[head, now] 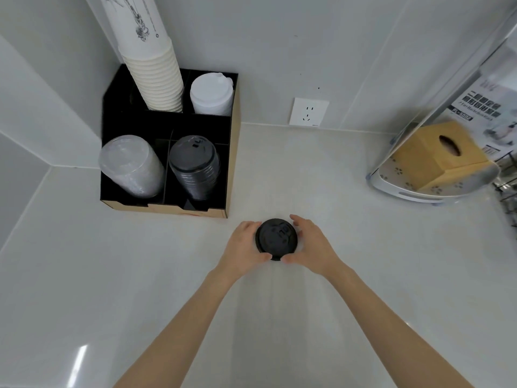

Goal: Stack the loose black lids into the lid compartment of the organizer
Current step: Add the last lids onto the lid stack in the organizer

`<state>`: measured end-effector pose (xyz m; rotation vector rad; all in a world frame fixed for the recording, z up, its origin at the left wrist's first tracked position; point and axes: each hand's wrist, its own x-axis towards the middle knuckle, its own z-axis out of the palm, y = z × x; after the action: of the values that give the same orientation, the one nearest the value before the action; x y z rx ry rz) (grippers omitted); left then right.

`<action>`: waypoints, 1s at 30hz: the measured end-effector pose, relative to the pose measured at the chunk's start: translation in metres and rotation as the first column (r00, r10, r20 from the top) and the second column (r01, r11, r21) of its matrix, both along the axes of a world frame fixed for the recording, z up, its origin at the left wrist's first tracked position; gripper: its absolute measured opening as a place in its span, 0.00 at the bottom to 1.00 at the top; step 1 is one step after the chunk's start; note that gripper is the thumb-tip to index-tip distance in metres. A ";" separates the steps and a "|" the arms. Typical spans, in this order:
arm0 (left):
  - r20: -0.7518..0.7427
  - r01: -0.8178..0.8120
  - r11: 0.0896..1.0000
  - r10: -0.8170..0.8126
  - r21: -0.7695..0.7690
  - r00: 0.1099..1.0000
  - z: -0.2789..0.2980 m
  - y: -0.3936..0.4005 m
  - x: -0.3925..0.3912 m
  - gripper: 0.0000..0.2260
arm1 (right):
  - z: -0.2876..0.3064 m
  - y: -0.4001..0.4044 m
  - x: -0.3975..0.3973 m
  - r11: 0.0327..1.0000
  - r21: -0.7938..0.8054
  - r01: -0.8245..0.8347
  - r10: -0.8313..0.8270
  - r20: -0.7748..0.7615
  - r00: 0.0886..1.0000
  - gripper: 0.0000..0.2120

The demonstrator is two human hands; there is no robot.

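A black lid [276, 238], or a small stack of them, is held over the white counter between my two hands. My left hand [244, 247] grips its left edge and my right hand [311, 243] grips its right edge. The black organizer [234, 152] stands in the corner at the back left. Its front right compartment holds a tall stack of black lids [195, 166]. I cannot tell whether the held lid touches the counter.
In the organizer, clear lids [131, 166] fill the front left, paper cups [159, 77] the back left and white lids [211, 93] the back right. A wall socket [308, 111] is behind. A wooden tissue box [436, 152] on a white rack stands at the right.
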<state>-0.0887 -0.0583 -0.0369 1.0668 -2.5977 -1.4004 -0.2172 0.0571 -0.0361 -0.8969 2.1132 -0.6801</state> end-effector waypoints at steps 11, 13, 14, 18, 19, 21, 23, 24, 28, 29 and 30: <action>-0.043 -0.029 0.999 0.028 -0.035 0.999 -0.004 0.001 -0.006 0.30 | 0.005 -0.003 -0.003 0.996 -0.088 0.019 -0.022 -0.041 0.999 0.33; -0.076 -0.042 0.999 0.041 -0.020 0.996 0.003 -0.001 -0.005 0.29 | 0.010 -0.005 -0.004 0.994 -0.110 0.026 -0.030 -0.037 0.999 0.34; -0.098 -0.049 0.999 0.048 -0.016 0.994 0.008 -0.003 -0.004 0.29 | 0.014 -0.007 -0.004 0.992 -0.127 0.023 -0.028 -0.041 0.999 0.34; -0.163 -0.067 0.997 0.059 -0.043 0.985 0.028 -0.016 0.001 0.29 | 0.034 -0.020 -0.006 0.981 -0.192 0.022 -0.030 -0.041 0.999 0.35; -0.183 -0.076 0.995 0.063 -0.063 0.981 0.035 -0.020 0.002 0.29 | 0.040 -0.024 -0.006 0.977 -0.213 0.023 -0.033 -0.044 0.999 0.35; -0.225 -0.098 0.987 0.067 -0.127 0.972 0.050 -0.030 0.003 0.29 | 0.054 -0.034 -0.006 0.963 -0.269 0.020 -0.036 -0.056 0.998 0.34; -0.264 -0.125 0.976 0.075 -0.177 0.962 0.066 -0.042 0.007 0.29 | 0.068 -0.046 -0.005 0.946 -0.325 0.017 -0.039 -0.063 0.997 0.33; -0.286 -0.140 0.972 0.082 -0.189 0.955 0.072 -0.048 0.009 0.29 | 0.076 -0.053 -0.003 0.937 -0.349 0.018 -0.041 -0.059 0.997 0.32; -0.359 -0.211 0.957 0.129 -0.197 0.924 0.095 -0.076 0.023 0.29 | 0.101 -0.081 0.003 0.903 -0.429 0.025 -0.038 -0.022 0.999 0.32; -0.375 -0.230 0.954 0.145 -0.194 0.916 0.100 -0.082 0.026 0.29 | 0.105 -0.088 0.005 0.896 -0.443 0.027 -0.036 -0.012 0.999 0.31; -0.389 -0.248 0.950 0.159 -0.191 0.907 0.104 -0.089 0.029 0.28 | 0.111 -0.096 0.007 0.889 -0.458 0.023 -0.029 -0.006 1.000 0.31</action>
<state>-0.0597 -0.1476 0.0670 0.9074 -2.2371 -1.0863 -0.2101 -0.0392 0.0745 -1.1230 2.0089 -1.2250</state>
